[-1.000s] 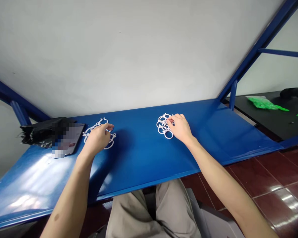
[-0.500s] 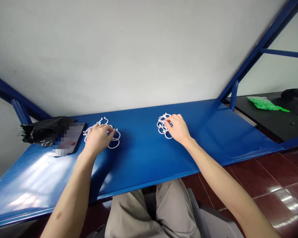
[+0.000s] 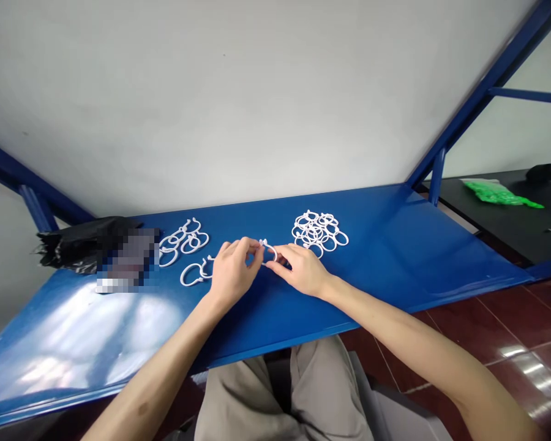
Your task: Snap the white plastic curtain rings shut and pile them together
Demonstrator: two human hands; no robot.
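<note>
My left hand [image 3: 233, 272] and my right hand [image 3: 300, 267] meet over the middle of the blue metal table [image 3: 395, 251]. Both pinch one white plastic ring [image 3: 269, 247] between their fingertips. A heap of white rings [image 3: 319, 231] lies just behind my right hand. A smaller spread of white rings [image 3: 183, 242] lies to the left, and one loose ring [image 3: 193, 274] rests beside my left hand.
A black bag [image 3: 80, 242] and a blurred flat object [image 3: 126, 260] sit at the table's left end. Blue frame posts [image 3: 463, 116] rise at the right. A black table [image 3: 509, 214] with green items [image 3: 496, 194] stands further right. My knees are below the table edge.
Both hands left their piles and came together at the table's middle, now holding one ring between them. A loose ring now lies nearer the front on the left.
</note>
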